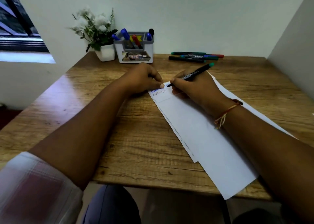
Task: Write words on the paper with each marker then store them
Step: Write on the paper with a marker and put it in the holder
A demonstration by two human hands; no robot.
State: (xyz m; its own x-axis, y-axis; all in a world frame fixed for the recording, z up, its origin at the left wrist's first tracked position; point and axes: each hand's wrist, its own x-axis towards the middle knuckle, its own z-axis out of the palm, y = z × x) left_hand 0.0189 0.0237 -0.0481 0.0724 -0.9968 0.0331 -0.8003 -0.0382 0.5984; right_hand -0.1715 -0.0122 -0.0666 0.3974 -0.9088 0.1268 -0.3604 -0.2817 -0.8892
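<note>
White paper (200, 135) lies slanted on the wooden desk (136, 147), with blue and dark writing near its top left corner. My right hand (193, 87) grips a black marker with a green end (197, 73), its tip touching the paper's top edge. My left hand (144, 78) has curled fingers and presses the paper's top left corner down with the thumb and fingertips. Several more markers (195, 56) lie on the desk at the back right. A grey and white holder (134, 48) at the back holds blue, red and black markers.
A white pot with white flowers (102, 36) stands left of the holder against the wall. A window (17, 28) is at the far left. A white wall panel (292, 36) borders the desk's right side. The desk's front edge is close to my lap.
</note>
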